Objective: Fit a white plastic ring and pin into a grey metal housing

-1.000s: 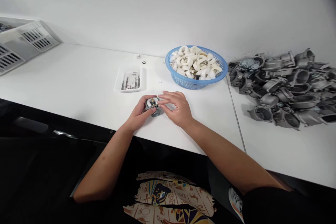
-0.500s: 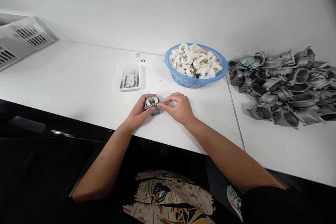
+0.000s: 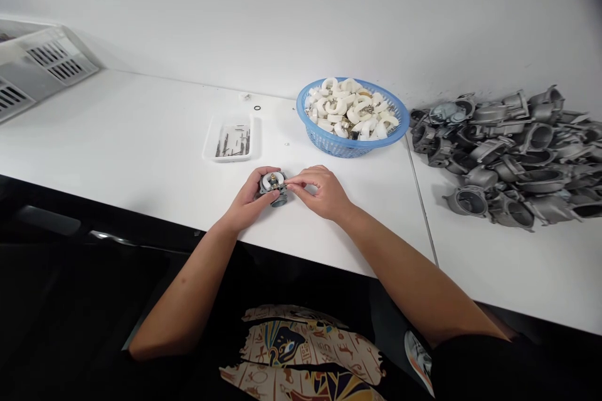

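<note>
Near the table's front edge, my left hand (image 3: 247, 201) is wrapped around the left side of a grey metal carburetor body (image 3: 279, 200). A white C-shaped float (image 3: 266, 183) sits in its upward-facing opening, with a brass piece in the middle. My right hand (image 3: 320, 192) is at the body's right side, thumb and forefinger pinched together beside the float. Whatever lies between those fingertips is too small to make out.
Behind the hands stands a blue basket (image 3: 329, 145) heaped with white floats. A white tray (image 3: 205, 149) with thin metal pins lies to its left. Grey metal castings (image 3: 512, 156) are piled at right. A black ring (image 3: 257, 108) lies near the wall; a slotted crate (image 3: 47, 66) stands far left.
My right hand's fingertips have shifted slightly to the right and drawn closer together at the carburetor body's side. My left hand keeps its hold on the body.
</note>
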